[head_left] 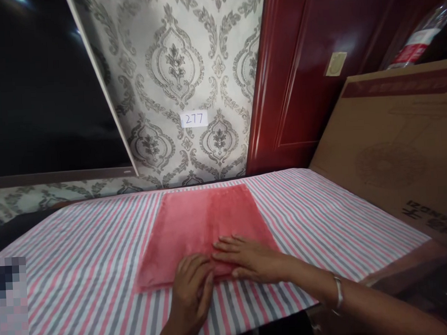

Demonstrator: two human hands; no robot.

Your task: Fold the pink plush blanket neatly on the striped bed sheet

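Note:
A folded red plush cloth (184, 218) lies flat on a striped sheet (90, 252), its right half looking darker than its left. At the middle of its near edge, my left hand (193, 282) has its fingers curled over the fabric and its thumb close by, closed on that edge. My right hand (250, 260) rests palm down on the darker half near the same edge, fingers stretched out and open. A light-coloured bangle (338, 291) circles the right wrist. The cloth under both palms is hidden.
Behind stands a patterned wall with a paper label (194, 119) reading 277. A dark screen (46, 96) hangs at left. To the right are a large cardboard box (389, 145) beside the sheet and a plastic bottle (418, 40) above it.

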